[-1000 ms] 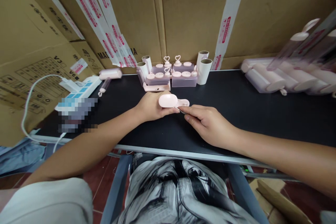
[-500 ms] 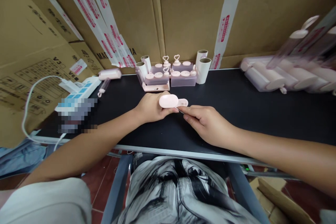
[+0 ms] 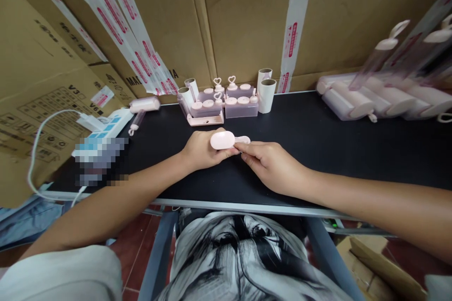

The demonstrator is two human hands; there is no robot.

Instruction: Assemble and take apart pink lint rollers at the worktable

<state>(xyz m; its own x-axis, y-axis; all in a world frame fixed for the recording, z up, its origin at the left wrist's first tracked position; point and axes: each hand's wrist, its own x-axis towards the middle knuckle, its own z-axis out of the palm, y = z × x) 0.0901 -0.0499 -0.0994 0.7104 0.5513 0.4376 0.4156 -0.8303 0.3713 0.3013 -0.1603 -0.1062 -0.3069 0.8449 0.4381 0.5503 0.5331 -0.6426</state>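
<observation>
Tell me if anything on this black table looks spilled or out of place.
No spill shows. A pink case and a loop-topped tube lie by the power strip at the left, apart from the pile of pink cases at the right, so they look stray, though possibly deliberate. I can't tell what the pixelated patch hides.

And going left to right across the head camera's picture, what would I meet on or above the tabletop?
White-and-blue power strip → pale pink container → left hand → right hand → pile of pink-and-lilac containers.
</observation>
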